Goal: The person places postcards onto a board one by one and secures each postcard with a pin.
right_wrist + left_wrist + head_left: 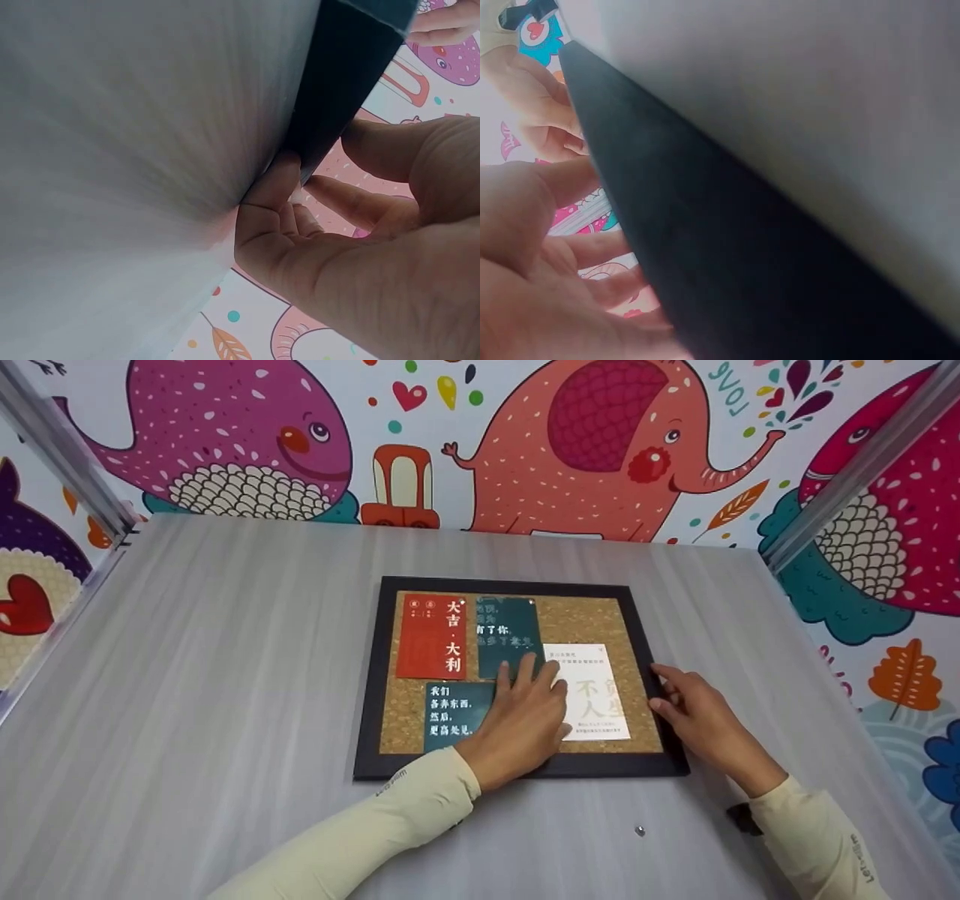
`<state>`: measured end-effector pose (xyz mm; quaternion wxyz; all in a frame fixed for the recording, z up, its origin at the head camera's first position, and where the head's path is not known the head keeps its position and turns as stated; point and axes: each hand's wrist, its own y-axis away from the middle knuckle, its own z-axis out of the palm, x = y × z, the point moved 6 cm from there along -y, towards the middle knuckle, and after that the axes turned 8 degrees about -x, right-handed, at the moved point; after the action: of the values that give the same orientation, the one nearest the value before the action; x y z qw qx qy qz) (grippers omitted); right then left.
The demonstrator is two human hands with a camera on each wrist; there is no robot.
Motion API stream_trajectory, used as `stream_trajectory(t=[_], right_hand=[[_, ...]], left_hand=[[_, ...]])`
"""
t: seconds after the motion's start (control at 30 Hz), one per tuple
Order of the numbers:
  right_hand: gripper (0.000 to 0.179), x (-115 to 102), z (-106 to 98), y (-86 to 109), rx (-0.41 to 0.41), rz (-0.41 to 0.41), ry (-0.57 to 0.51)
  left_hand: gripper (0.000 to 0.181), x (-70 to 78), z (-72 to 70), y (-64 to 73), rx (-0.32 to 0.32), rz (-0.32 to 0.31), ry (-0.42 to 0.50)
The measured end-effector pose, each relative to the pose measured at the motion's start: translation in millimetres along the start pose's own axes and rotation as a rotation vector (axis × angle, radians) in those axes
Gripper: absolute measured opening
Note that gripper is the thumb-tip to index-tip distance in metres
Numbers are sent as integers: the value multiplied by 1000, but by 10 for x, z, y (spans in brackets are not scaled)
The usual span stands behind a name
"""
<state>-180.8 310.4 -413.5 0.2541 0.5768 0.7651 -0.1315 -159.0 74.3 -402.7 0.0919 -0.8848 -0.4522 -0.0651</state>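
A cork board [577,619] in a black frame lies on the table, with several printed cards on it. My left hand [521,727] rests over its middle, fingers spread across a dark green card [499,622] and the left edge of a white card [592,720]. It partly covers a lower green card [450,716]. A red card [427,637] sits at upper left. My right hand [701,716] holds the black frame [667,735] by its right side. In the right wrist view, bent fingers [274,195] meet the frame's edge close to the tabletop.
A small shiny metal piece [640,831] lies on the light grey table [225,660], in front of the board's lower right corner. Behind stands a wall [405,427] with cartoon animals, and metal posts [855,457] rise at both far corners.
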Motion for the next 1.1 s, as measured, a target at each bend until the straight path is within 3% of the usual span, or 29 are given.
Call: stream_trajectory(t=[0.13,0.33,0.8,0.93,1.1], right_hand=[[52,-2,0,1,0,-2,-2],[52,-12,-10,-1,-4,7,1],[53,11,-9,29,-12,34,-43],[51,-7,-63,78,41,53,-69],[45,-107,-91,203,124,31,-26]], left_hand=[[36,-39,36,-7,-76,-7,92],[37,-88,25,-9,-105,-9,183],[41,-104,35,18,-113,-21,187],[42,-104,30,18,-107,-23,198],[40,-108,30,16,-96,-22,208]])
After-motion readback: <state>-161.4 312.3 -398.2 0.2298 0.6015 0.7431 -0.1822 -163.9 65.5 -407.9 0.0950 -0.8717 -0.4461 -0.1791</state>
